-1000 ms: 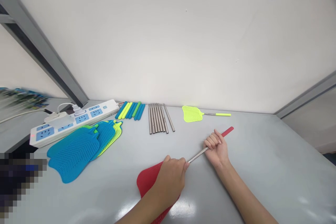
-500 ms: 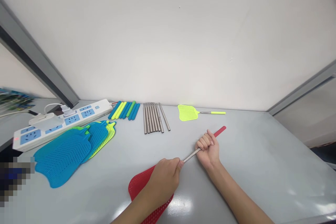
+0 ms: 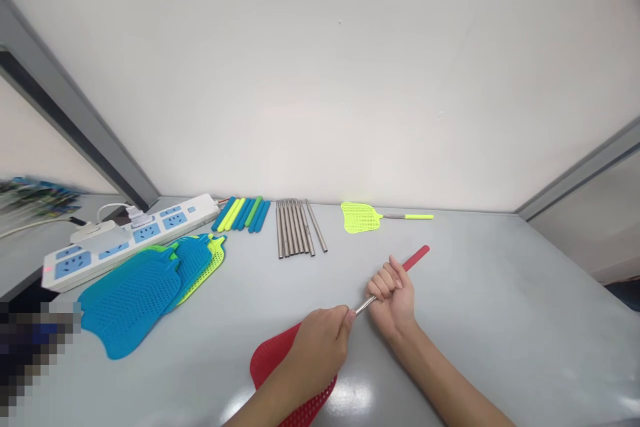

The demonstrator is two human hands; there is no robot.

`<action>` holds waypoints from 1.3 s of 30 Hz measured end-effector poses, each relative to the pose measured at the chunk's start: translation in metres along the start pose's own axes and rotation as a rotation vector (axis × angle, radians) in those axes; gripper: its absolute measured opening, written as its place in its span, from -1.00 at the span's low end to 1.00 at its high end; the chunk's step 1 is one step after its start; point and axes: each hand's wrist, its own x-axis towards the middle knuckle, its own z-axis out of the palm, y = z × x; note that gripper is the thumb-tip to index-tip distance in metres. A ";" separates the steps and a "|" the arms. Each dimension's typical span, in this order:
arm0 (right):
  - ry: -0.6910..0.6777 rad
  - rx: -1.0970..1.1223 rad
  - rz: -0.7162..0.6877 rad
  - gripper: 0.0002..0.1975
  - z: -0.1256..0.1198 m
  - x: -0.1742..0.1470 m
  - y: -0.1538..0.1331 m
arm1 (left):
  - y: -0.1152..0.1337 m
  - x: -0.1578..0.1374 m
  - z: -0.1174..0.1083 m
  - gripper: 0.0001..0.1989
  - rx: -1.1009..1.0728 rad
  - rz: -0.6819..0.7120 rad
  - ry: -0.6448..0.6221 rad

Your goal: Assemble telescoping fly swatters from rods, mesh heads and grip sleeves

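Observation:
A red fly swatter (image 3: 273,357) slants across the front of the table, its perforated head low and its red grip (image 3: 417,257) pointing up to the right. My left hand (image 3: 323,350) is closed round the neck end, covering part of the head. Further up, my right hand (image 3: 391,293) wraps the metal rod near the red grip, fingers curled and palm turned up. A short piece of bare metal rod (image 3: 365,305) shows between the two hands. Behind them lies a yellow-green fly swatter (image 3: 361,218) with its own metal rod and grip.
Several metal rods (image 3: 294,230) lie side by side near the wall. To their left are several blue, yellow and green grips (image 3: 241,213). Blue and yellow swatter heads (image 3: 133,297) overlap in a stack, against a white power strip (image 3: 205,207) with plugs and cables.
My hands have come closer together along the rod, so less bare metal shows between them. The whole view has shifted slightly.

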 end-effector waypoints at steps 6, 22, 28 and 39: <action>-0.034 0.007 0.004 -0.58 0.007 -0.002 -0.004 | 0.001 0.002 0.003 -0.66 0.068 0.039 0.065; -0.095 -0.189 -0.018 -0.75 0.016 0.002 -0.012 | -0.004 0.006 -0.001 -0.68 0.266 0.149 0.210; 0.009 -0.131 -0.107 -0.81 0.013 0.008 -0.016 | -0.005 0.006 -0.005 -0.68 0.316 0.187 0.256; 0.105 -0.239 0.012 -0.73 0.006 0.014 -0.035 | -0.014 0.008 -0.005 -0.69 0.484 0.190 0.264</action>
